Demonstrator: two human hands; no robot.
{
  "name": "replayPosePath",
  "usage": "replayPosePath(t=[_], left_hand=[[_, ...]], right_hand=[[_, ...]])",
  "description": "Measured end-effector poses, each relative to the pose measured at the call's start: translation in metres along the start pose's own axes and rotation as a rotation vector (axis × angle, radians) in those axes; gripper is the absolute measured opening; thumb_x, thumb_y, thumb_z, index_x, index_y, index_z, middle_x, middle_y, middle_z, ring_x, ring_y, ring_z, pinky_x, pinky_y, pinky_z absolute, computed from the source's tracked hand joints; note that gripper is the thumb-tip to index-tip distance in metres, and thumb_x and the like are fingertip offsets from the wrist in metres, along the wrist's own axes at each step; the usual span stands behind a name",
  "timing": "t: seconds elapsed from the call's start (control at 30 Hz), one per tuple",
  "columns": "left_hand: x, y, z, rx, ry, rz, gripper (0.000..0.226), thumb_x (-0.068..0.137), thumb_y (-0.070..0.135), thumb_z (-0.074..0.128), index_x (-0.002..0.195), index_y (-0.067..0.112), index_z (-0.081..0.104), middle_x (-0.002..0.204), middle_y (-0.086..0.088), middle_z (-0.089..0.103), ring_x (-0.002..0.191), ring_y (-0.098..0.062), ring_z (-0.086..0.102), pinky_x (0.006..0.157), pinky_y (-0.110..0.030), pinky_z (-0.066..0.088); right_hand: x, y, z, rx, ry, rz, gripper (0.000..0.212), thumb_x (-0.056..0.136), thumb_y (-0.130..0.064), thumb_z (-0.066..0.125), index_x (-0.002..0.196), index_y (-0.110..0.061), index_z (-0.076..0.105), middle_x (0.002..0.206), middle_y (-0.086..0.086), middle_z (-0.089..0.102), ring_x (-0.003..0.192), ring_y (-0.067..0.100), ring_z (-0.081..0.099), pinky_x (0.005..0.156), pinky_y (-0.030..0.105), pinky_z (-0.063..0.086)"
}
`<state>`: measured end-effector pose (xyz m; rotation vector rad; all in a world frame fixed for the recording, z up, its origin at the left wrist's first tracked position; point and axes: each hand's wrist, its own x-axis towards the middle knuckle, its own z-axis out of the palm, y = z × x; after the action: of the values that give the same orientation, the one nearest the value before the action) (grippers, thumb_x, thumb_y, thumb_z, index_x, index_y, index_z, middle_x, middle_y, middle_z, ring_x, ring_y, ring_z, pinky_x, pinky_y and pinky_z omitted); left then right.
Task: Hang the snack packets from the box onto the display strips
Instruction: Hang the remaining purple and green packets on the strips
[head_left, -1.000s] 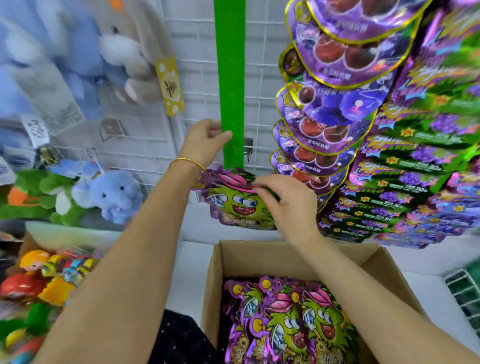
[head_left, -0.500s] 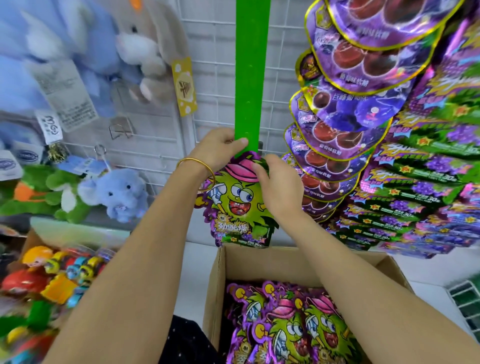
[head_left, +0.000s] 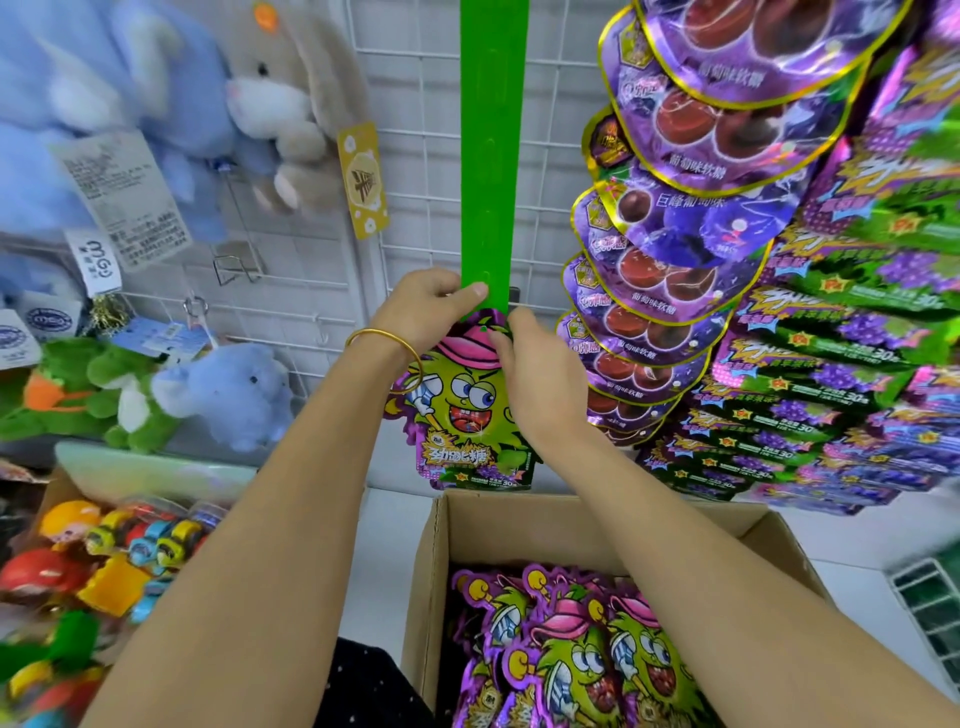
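A green display strip (head_left: 493, 156) hangs down the white wire grid. At its lower end a snack packet (head_left: 470, 410) with a green cartoon face and pink cap hangs upright. My left hand (head_left: 428, 306) pinches the strip's bottom end, thumb on its front. My right hand (head_left: 535, 374) pinches the packet's top edge just under the strip. Below, an open cardboard box (head_left: 571, 525) holds several more of the same packets (head_left: 566, 654).
Purple and green snack packets (head_left: 727, 260) fill neighbouring strips on the right. Plush toys (head_left: 223, 395) hang on the grid at left, with small plastic toys (head_left: 119, 551) below. A green wire basket (head_left: 930, 597) sits at the right edge.
The packet has risen from flat near the box to hanging upright at the strip's end. Both hands moved up with it; the camera came closer.
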<state>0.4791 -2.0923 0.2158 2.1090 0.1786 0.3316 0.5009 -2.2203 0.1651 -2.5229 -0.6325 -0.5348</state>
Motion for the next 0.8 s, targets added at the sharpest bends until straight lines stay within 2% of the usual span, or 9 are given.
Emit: replayPosePath(t=[0.13,0.2,0.27,0.4,0.47,0.53,0.6,0.7,0.8], left_hand=[[-0.004,-0.005,-0.004,0.010,-0.012,0.032,0.036,0.091,0.025,0.055,0.059,0.017,0.042,0.056,0.001,0.038,0.046,-0.006,0.036,0.041,-0.009,0.027],[-0.008,-0.006,-0.005,-0.017,-0.054,0.027,0.022,0.089,0.016,0.057,0.068,0.017,0.053,0.063,0.004,0.053,0.046,0.005,0.049,0.048,-0.003,0.036],[-0.011,-0.009,-0.005,-0.024,-0.097,0.012,0.003,0.087,0.010,0.060,0.087,0.013,0.059,0.072,0.005,0.060,0.061,0.003,0.057,0.056,-0.003,0.043],[-0.016,-0.015,-0.006,0.054,-0.103,0.058,0.024,0.082,0.003,0.063,0.104,0.012,0.055,0.086,0.008,0.059,0.083,-0.005,0.056,0.077,-0.007,0.045],[-0.020,-0.017,-0.005,0.082,-0.103,0.077,0.032,0.082,-0.002,0.061,0.111,0.009,0.054,0.095,0.005,0.059,0.088,-0.005,0.055,0.077,0.000,0.041],[-0.022,-0.022,-0.003,0.124,-0.086,0.095,0.038,0.081,-0.007,0.059,0.116,0.005,0.053,0.102,-0.003,0.060,0.093,-0.011,0.054,0.079,-0.004,0.041],[-0.024,-0.026,-0.002,0.200,-0.019,0.112,0.035,0.079,-0.009,0.057,0.111,0.003,0.054,0.095,-0.004,0.058,0.090,-0.016,0.052,0.080,-0.015,0.042],[-0.026,-0.030,-0.003,0.231,0.066,0.111,0.036,0.079,-0.012,0.054,0.110,0.004,0.055,0.083,0.003,0.054,0.088,-0.018,0.051,0.079,-0.017,0.040],[-0.026,-0.038,-0.004,0.197,0.086,0.082,0.045,0.080,-0.012,0.053,0.122,0.003,0.051,0.104,-0.010,0.061,0.098,-0.017,0.054,0.092,-0.021,0.041]], right_hand=[[-0.003,0.003,0.005,-0.053,-0.101,-0.030,0.032,0.098,-0.037,0.038,0.108,-0.007,0.044,0.106,0.013,0.059,0.093,0.036,0.060,0.061,0.036,0.035],[-0.004,0.003,0.005,-0.045,-0.124,-0.030,0.034,0.098,-0.037,0.039,0.111,-0.006,0.043,0.109,0.013,0.057,0.095,0.036,0.059,0.062,0.035,0.036],[-0.005,0.003,0.001,-0.037,-0.113,-0.030,0.035,0.096,-0.036,0.042,0.113,-0.006,0.043,0.111,0.013,0.055,0.096,0.034,0.058,0.064,0.037,0.038],[-0.020,0.007,0.000,-0.016,-0.013,-0.121,0.032,0.087,-0.015,0.062,0.113,-0.001,0.051,0.104,0.017,0.056,0.094,0.036,0.058,0.067,0.044,0.052],[-0.032,0.012,0.005,-0.031,0.017,-0.131,0.048,0.071,0.003,0.072,0.115,0.000,0.053,0.099,0.017,0.060,0.090,0.036,0.060,0.062,0.042,0.055],[-0.036,0.013,0.007,-0.039,0.014,-0.131,0.059,0.069,0.012,0.068,0.123,-0.002,0.049,0.105,0.016,0.060,0.096,0.034,0.059,0.070,0.041,0.054],[-0.032,0.010,0.002,-0.011,-0.029,-0.093,0.056,0.076,0.016,0.052,0.127,-0.005,0.044,0.116,0.014,0.055,0.107,0.033,0.051,0.079,0.043,0.048],[-0.023,0.004,-0.002,-0.017,-0.059,-0.069,0.054,0.075,0.019,0.043,0.122,-0.006,0.044,0.117,0.012,0.052,0.107,0.033,0.047,0.078,0.043,0.044],[-0.018,0.001,-0.001,-0.024,-0.058,-0.054,0.051,0.076,0.019,0.042,0.121,-0.006,0.044,0.115,0.012,0.052,0.105,0.032,0.048,0.075,0.042,0.043]])
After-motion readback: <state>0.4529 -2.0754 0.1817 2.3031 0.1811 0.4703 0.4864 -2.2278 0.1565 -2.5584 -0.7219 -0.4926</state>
